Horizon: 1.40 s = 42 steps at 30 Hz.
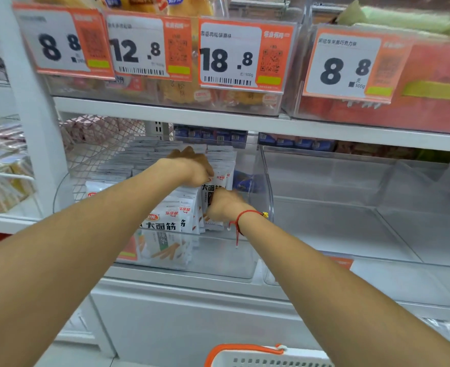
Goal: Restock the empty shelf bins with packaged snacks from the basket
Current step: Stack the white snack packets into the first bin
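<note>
Inside the clear bin [265,197] on the middle shelf [218,124], white snack packets [165,229] stand in upright rows, filling its left and middle part. Both hands reach in among them: the left hand [192,165] lies curled over the tops of the far packets, and the right hand [222,203], a red string bracelet [246,214] on its wrist, grips a packet at the right end of the rows. Right of this bin stands a second clear bin [351,207] with nothing in it. Above hang orange price tags [241,55]. Near the bottom edge shows the white basket [269,357] with an orange handle.
</note>
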Motion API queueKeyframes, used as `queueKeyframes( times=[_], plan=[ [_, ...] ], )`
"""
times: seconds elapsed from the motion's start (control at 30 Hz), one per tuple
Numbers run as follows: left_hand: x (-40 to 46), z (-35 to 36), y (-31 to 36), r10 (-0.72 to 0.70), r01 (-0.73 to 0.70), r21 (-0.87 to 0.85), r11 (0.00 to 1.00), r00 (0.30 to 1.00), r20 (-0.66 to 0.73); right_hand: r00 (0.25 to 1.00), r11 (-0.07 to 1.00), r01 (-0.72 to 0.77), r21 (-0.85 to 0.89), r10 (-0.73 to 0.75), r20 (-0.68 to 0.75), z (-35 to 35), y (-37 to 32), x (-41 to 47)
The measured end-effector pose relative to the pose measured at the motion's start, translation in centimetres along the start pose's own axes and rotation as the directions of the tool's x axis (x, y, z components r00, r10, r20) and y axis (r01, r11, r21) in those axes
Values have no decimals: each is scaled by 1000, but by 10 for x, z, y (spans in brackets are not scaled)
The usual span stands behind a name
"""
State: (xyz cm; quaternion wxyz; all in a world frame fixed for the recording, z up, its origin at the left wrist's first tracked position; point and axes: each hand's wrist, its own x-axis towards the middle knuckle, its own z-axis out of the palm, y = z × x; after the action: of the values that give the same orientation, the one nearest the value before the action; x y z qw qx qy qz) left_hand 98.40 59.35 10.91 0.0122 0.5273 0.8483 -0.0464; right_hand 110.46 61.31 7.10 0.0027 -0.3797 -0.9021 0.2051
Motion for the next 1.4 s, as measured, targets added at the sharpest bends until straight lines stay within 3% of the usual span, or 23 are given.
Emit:
queueKeyframes(
  times=[0.07, 0.13, 0.27, 0.37, 0.43, 0.57, 0.77, 1.03, 1.2, 1.23, 1.3, 1.4],
  plan=[
    [-11, -3, -1, 1, 0, -88, 996, 1000, 10, 989, 998, 26, -55, -18, 144, -4, 0, -8],
    [-26, -6, 2, 18, -23, -173, 985, 999, -32, 982, 992, 65, -104, -46, 182, -5, 1, -17],
    [-66, -13, 15, -6, -61, -293, 954, 975, -222, 992, 992, 125, -26, -124, 21, -16, 7, -50],
    [-105, -11, 29, -99, -85, -387, 918, 896, -433, 974, 981, 191, 33, -185, -133, -27, 15, -89],
    [-131, -5, 40, -180, -101, -501, 859, 857, -482, 941, 963, 253, 94, -222, -258, -27, 25, -115],
    [-180, 21, 67, -282, -84, -692, 717, 873, -398, 909, 932, 302, 200, -219, -354, -15, 52, -157],
    [-231, 84, 114, -281, -14, -784, 620, 930, -239, 959, 937, 234, 260, -179, -220, 29, 111, -209],
    [-247, 186, 159, -234, 198, -816, 543, 969, 79, 999, 939, -10, 344, 27, -45, 116, 204, -247],
    [-249, 254, 175, -238, 443, -858, 259, 891, 388, 989, 967, -122, 224, 100, 106, 186, 244, -257],
    [-249, 267, 178, -243, 465, -838, 284, 881, 406, 988, 972, -131, 196, 112, 105, 196, 249, -256],
    [-245, 291, 181, -252, 461, -772, 437, 887, 387, 991, 973, -133, 188, 125, 56, 208, 255, -250],
    [-239, 309, 185, -213, 354, -653, 669, 934, 287, 995, 981, -91, 172, 95, -12, 222, 258, -231]
  ],
)
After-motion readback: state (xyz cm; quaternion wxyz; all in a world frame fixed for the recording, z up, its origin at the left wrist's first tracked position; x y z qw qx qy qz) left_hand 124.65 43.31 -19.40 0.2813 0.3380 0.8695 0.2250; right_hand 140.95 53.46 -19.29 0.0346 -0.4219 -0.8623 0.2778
